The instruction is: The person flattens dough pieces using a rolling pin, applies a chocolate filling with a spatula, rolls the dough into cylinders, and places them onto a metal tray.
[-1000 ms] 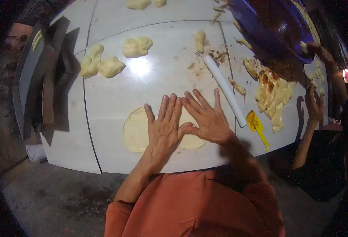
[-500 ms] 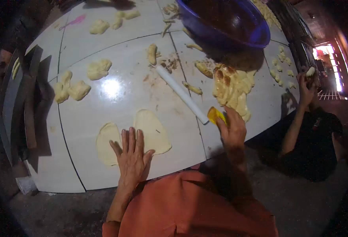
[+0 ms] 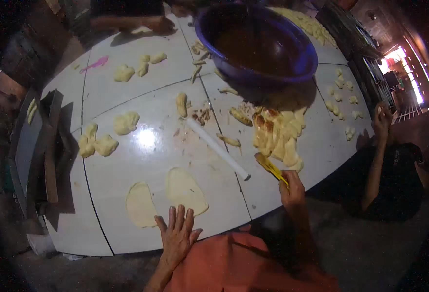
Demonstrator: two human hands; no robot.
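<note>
Two thin, flattened dough pieces [image 3: 187, 192] lie side by side on the tiled table near me. My left hand [image 3: 176, 238], open with fingers spread, is over the table's front edge, its fingertips at the near rim of these pieces. In my right hand [image 3: 293, 189] is a flat yellow tool [image 3: 272, 168] with a brownish tip; its exact kind is unclear. The tip points toward a glossy heap of pale yellow slices with brown patches [image 3: 280, 136]. Between the hands lies a white rolling rod [image 3: 218, 149], touched by neither.
A large purple basin [image 3: 260, 68] with brown contents stands at the back. Dough lumps [image 3: 97, 138], peeled pieces [image 3: 182, 104] and brown crumbs are scattered about. A dark metal frame [image 3: 49, 146] stands at the left. At the right, another person's arm [image 3: 376, 160] is raised beside the table.
My left hand has slid back toward me, off the dough. My right hand has turned the yellow tool so more of its length shows. The view has tilted up slightly.
</note>
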